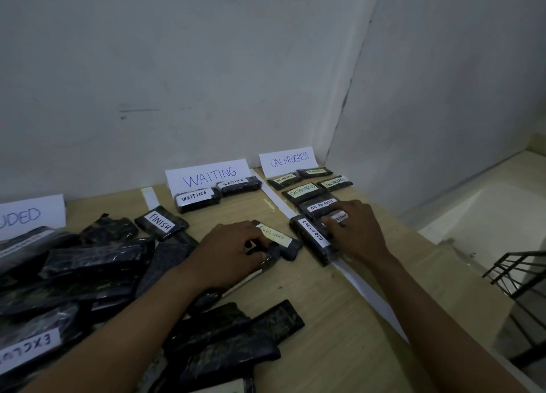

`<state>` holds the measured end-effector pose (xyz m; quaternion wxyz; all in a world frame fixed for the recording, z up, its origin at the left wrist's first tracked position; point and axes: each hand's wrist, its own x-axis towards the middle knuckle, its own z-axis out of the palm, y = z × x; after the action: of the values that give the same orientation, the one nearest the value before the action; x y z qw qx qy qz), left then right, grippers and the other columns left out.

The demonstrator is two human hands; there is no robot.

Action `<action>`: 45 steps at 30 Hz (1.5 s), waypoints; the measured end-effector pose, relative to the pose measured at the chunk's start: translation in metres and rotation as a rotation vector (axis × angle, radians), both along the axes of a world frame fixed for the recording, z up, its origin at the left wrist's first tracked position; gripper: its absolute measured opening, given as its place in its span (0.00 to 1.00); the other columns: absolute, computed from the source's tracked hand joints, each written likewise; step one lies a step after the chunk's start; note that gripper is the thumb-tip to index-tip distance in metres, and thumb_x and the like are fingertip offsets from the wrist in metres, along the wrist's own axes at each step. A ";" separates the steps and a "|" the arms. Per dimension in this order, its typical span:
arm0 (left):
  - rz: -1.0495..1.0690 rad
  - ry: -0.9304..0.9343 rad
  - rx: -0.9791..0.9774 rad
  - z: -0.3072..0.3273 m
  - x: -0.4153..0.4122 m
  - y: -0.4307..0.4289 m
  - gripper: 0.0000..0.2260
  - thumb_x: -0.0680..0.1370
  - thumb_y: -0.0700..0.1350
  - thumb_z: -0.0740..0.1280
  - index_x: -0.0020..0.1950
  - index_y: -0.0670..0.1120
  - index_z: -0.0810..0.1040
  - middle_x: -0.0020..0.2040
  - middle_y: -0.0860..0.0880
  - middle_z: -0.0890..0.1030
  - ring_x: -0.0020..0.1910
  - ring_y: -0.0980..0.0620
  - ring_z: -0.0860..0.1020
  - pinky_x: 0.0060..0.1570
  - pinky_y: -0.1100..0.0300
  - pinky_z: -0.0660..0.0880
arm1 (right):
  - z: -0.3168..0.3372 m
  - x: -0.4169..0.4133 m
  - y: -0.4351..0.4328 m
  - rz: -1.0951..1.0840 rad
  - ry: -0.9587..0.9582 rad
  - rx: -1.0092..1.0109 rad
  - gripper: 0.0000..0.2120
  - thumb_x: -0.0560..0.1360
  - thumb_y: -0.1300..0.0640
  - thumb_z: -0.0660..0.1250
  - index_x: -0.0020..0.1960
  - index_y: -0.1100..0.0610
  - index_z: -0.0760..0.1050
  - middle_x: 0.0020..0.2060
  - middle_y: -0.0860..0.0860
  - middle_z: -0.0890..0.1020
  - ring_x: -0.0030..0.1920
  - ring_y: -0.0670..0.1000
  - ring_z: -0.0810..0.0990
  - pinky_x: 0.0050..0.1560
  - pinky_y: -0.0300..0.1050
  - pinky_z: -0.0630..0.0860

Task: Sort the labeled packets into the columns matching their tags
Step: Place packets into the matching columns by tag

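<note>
Left grip [233, 250]: fingers curled down, closed on the near edge of the yellow-tagged EXCLUDED packet [279, 239]. The thumb is pressed to a dark packet end just below it; whether that is the same packet cannot be told.

Right grip [357, 233]: fingers curled round a small packet [336, 219] whose white tag is half covered, only "...OGRESS" being legible. It is held at the near end of the right-hand column, touching the white-tagged EXCLUDED packet [313, 239], which lies askew across the white paper strip [363, 286] dividing the columns.

Beyond the right grip, five ON PROGRESS packets [304, 193] are laid flat in a loose file up to the ON PROGRESS card [285, 160], propped against the wall [206, 67].

Middle column: two WAITING packets [196, 199] side by side, touching the foot of the WAITING card [209, 177]. A FINISH packet [161, 222] is set nearer, left of them, tilted.

Far left: a card [29, 215] cut off by the frame, "...UDED" readable. Below it, a heap of dark wrapped packets [88, 268] is piled unevenly, most tags unseen; one near the lower edge reads EXCLUDED, upside down. More packets [236, 339] are spread between the forearms.

All is carried on a pale wooden bench [325, 333]. A black railing [520, 274] is seen past its right edge.
</note>
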<state>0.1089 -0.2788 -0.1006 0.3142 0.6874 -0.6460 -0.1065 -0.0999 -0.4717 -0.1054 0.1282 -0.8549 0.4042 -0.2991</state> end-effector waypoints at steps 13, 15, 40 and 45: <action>0.081 0.085 0.020 0.009 0.010 0.007 0.05 0.72 0.48 0.71 0.46 0.56 0.80 0.45 0.59 0.76 0.46 0.62 0.73 0.46 0.59 0.71 | 0.022 0.024 0.027 0.183 -0.073 0.118 0.23 0.65 0.65 0.75 0.59 0.55 0.78 0.49 0.49 0.79 0.49 0.46 0.77 0.45 0.29 0.71; 0.108 0.076 0.015 0.009 0.013 0.007 0.05 0.72 0.47 0.71 0.46 0.55 0.80 0.44 0.58 0.75 0.45 0.61 0.72 0.46 0.58 0.71 | 0.031 0.036 0.021 0.222 -0.087 0.006 0.24 0.64 0.68 0.73 0.58 0.56 0.79 0.51 0.50 0.79 0.52 0.48 0.76 0.48 0.30 0.69; 0.382 0.365 -0.314 0.035 0.028 0.017 0.12 0.71 0.35 0.68 0.34 0.51 0.81 0.27 0.57 0.79 0.28 0.59 0.76 0.32 0.63 0.73 | 0.038 0.126 0.035 0.565 0.045 0.109 0.21 0.72 0.63 0.71 0.64 0.54 0.77 0.55 0.50 0.79 0.54 0.46 0.75 0.52 0.32 0.68; 0.337 0.360 -0.322 0.082 0.051 0.038 0.07 0.71 0.40 0.69 0.38 0.51 0.82 0.32 0.53 0.81 0.31 0.53 0.78 0.36 0.56 0.77 | 0.045 0.155 0.069 0.661 -0.062 0.250 0.16 0.72 0.61 0.73 0.59 0.54 0.79 0.52 0.47 0.82 0.51 0.44 0.79 0.52 0.31 0.73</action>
<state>0.1601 -0.2410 -0.0182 0.5420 0.6963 -0.4654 -0.0692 0.0548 -0.4026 -0.0602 0.3338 -0.9077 0.1350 -0.2156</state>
